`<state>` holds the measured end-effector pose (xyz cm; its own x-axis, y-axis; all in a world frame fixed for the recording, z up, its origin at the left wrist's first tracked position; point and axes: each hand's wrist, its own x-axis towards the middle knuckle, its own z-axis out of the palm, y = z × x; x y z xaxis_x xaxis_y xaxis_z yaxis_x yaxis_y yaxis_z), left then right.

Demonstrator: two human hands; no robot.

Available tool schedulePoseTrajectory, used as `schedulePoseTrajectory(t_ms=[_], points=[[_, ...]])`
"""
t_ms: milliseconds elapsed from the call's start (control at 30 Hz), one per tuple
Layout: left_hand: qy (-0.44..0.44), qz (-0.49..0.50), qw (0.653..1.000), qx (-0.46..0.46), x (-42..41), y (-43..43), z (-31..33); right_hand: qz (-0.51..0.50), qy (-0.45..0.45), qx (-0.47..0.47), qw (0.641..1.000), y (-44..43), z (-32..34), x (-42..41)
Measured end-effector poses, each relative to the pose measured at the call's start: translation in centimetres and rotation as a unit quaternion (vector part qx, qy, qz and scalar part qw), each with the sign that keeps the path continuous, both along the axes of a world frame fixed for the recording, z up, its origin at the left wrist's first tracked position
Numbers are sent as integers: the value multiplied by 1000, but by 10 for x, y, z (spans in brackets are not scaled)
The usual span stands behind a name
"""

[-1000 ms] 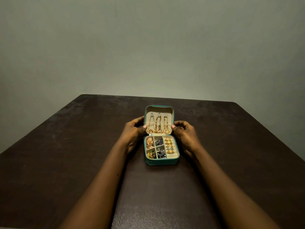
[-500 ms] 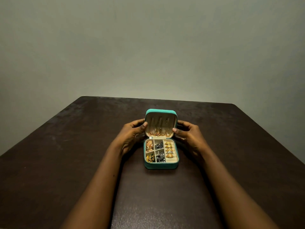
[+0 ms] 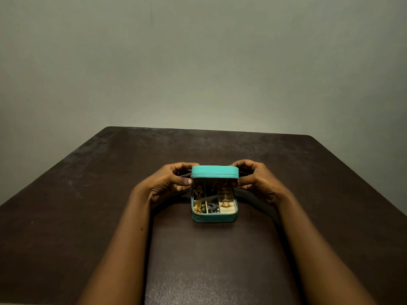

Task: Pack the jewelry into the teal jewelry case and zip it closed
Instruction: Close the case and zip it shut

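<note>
A dark table [image 3: 88, 216] bore the teal jewelry case [image 3: 214, 218] at its middle, its lid [image 3: 214, 171] tilted half shut. The left hand [image 3: 167, 183] and right hand [image 3: 257, 181] pinched the lid's side edges with curled fingers. Jewelry [image 3: 212, 208] lay in the front compartments.

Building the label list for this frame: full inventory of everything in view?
jewelry case: one, teal, mid-table, half closed.
lid: one, teal, tilted low over the case.
gold jewelry: several pieces, gold, front left and front right compartments.
dark jewelry: one cluster, grey-black, front middle compartment.
table: one, dark brown, under the case.
wall: one, grey-green, behind the table.
left hand: one, pinches the lid's left edge.
right hand: one, pinches the lid's right edge.
</note>
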<state>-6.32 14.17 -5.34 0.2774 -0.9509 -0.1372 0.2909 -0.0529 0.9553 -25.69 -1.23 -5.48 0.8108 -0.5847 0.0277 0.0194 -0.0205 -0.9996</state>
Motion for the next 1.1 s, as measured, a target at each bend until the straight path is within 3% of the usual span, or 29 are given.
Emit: schedulePoseTrajectory(t_ms=[167, 367, 667, 1100], points=[[-66, -44, 997, 20, 3, 3, 0, 32, 25, -25, 999, -3, -1, -1], [-83, -47, 995, 37, 9, 2, -5, 45, 41, -54, 997, -6, -4, -1], [-112, 42, 990, 71, -3, -6, -8, 78, 72, -90, 990, -9, -2, -5], [-222, 26, 973, 63, -17, -17, -16, 53, 17, 21, 998, 9, -2, 4]])
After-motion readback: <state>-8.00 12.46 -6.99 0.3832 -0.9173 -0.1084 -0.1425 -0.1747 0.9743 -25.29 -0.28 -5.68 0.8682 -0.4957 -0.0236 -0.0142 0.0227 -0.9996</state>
